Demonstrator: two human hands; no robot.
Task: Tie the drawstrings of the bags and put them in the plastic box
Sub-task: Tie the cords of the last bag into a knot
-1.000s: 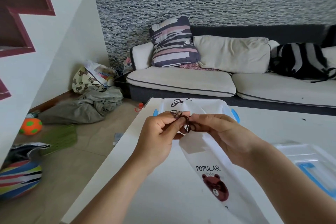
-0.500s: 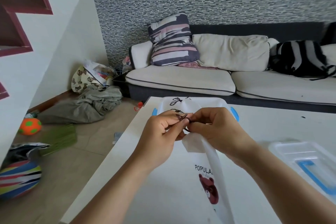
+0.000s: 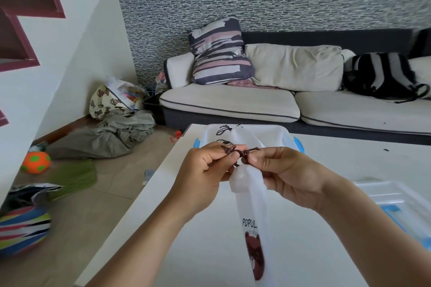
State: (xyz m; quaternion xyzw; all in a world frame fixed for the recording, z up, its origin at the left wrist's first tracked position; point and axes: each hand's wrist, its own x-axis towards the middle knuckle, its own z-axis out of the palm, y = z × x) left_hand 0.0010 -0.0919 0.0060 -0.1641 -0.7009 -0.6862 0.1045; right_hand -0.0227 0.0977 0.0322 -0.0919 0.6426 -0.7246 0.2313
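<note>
Now both hands, left hand (image 3: 203,177) & right hand (image 3: 286,177), pinch 1 bag's (image 3: 253,205) drawstring (image 3: 240,152).

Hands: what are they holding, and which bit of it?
Both hold the white bear bag by its dark drawstring at the top: left hand and right hand each pinch one end between the fingers.

light: soft daylight, pretty even, no hard shadows on the white table (image 3: 338,165)
glare: table looks a bit washed out
blur: slight smear on the wall right of the sofa (image 3: 233,105)
distortion: wide-angle bend, stairs left of sofa lean hard
</note>
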